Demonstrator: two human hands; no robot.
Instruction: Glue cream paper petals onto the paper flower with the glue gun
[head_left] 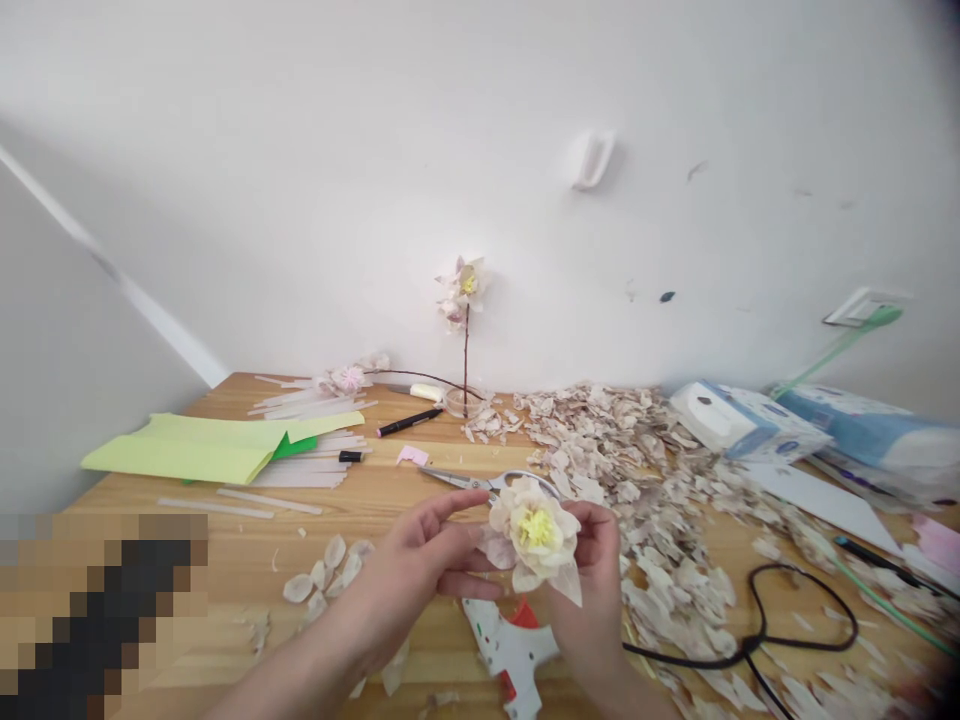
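Scissors (475,484) and petals (622,430) lie beyond a flower (534,540) facing away from the wall (337,200), pinched by left hand (431,548) and right hand (592,575).

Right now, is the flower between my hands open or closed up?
Open. The flower has its pale petals spread outward, leaving the yellow center exposed toward the camera.

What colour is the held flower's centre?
The flower's centre is bright yellow, clearest in the head view.
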